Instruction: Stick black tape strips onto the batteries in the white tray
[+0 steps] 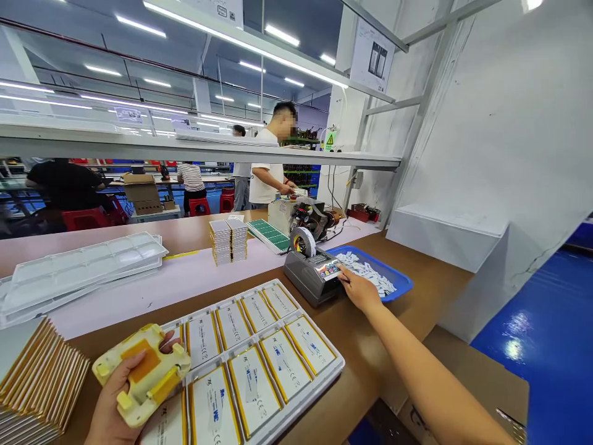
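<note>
My left hand (113,395) is closed around a pale yellow plastic jig (155,378) with an orange patch, held over the near left corner of a white tray (340,364). Flat white battery packs (254,386) with yellow edges lie in the tray's compartments, several bearing blue-printed tabs. At the front of a grey automatic tape dispenser (306,278), my right hand (361,289) has its fingers drawn together beside the button panel. Whatever the right fingertips pinch is too small to make out. A tape roll (303,241) sits on top of the dispenser.
A blue tray (407,285) of white strips stands right of the dispenser. Stacked battery packs rise at the near left (41,377) and mid-table (229,241). Empty white trays (88,266) lie left. A machine (308,216) stands behind; a co-worker (269,173) is beyond the overhead shelf (199,150).
</note>
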### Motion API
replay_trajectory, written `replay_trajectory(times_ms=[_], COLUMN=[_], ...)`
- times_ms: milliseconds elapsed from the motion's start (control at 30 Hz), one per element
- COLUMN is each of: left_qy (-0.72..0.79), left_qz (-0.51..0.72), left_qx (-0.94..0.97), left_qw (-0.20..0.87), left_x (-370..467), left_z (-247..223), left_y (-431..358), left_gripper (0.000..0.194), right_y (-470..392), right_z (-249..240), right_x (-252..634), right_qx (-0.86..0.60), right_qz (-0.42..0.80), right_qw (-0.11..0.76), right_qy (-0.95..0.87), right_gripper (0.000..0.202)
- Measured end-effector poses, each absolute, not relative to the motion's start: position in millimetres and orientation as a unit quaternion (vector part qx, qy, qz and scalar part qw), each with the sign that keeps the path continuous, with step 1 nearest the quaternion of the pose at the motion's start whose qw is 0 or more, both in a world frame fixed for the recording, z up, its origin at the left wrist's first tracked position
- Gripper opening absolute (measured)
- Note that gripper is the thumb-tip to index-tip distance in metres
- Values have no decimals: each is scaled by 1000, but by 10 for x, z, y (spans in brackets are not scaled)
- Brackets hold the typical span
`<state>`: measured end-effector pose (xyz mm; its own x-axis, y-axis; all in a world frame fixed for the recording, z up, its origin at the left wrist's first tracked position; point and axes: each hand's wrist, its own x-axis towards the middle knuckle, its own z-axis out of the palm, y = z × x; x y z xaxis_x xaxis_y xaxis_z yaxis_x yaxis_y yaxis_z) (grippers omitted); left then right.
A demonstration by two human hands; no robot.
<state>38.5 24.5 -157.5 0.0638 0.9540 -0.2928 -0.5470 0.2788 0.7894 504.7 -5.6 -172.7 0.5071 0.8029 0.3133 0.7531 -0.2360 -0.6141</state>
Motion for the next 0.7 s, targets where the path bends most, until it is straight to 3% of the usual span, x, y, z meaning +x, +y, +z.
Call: replay_trajectory(times_ms=[100,267,333,433,567,633,700], left_qy=[409,398,384,371,361,344,322], left_qz=[548,556,554,561,574,568,556], left_qx=[251,258,266,257,213,203,204], left_qw=[685,683,689,694,704,719,738], left_x=[386,368,357,345,343,343,342], left_z=[-1569,-1594,-1604,-1619,-1669,-1700,-1726], left_y=[251,244,232,236,259,244,215], left_gripper=[37,38,39,38,36,34,34], right_y=[-52,-147,-169,-144,-122,-164,-237], right_z=[-1680,-1921,-2036,-2080,-1932,-1833,-1740], right_x=[5043,4798,4675,4582,4367,4038,3560], right_qx=[-772,-669,-598,-544,-567,-582,-560], right_qz=[57,236,348,414,351,309,274], right_qw=[387,640,699,718,734,712,604], right_qy=[-501,-295,-181,-131,-132,-244,-497], right_gripper=[37,34,31,28,27,27,25])
